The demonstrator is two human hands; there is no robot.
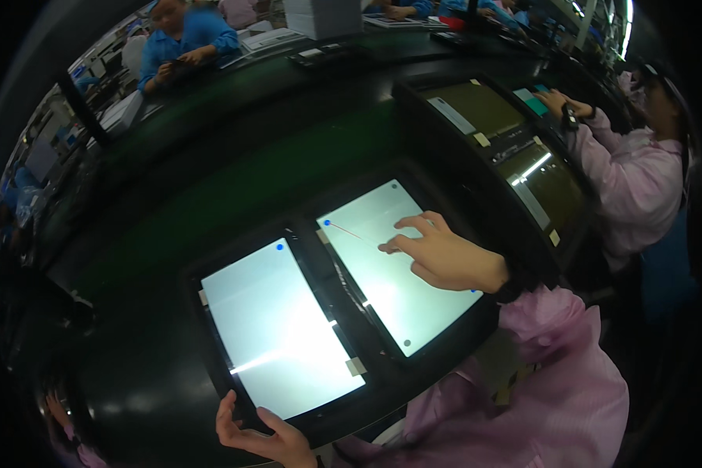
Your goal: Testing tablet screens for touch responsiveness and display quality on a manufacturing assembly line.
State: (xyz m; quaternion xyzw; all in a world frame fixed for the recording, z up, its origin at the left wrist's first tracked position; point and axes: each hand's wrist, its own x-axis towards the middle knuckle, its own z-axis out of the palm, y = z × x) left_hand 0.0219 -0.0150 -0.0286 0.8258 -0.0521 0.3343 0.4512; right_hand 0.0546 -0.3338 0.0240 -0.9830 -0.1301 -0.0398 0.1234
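Two flat tablets with bright white screens lie side by side on the dark bench. My right hand (454, 256) is over the right tablet (382, 285), fingers apart, with a fingertip at or just above the glass. A thin reddish line runs on that screen from a blue corner dot (327, 223) toward this fingertip. Grey dots mark other corners, and another blue dot is partly hidden by my wrist. At the near edge of the left tablet (269, 320) my left hand (264, 438) rests with thumb and fingers apart, holding nothing. This screen shows one blue dot at its top corner.
Right of my tablets, two dark-screened tablets (476, 109) sit in front of a co-worker in a pink sleeve (632, 171), whose hands hold a teal card. Across the bench sits a person in blue (195, 39). A white box (324, 17) stands at the back.
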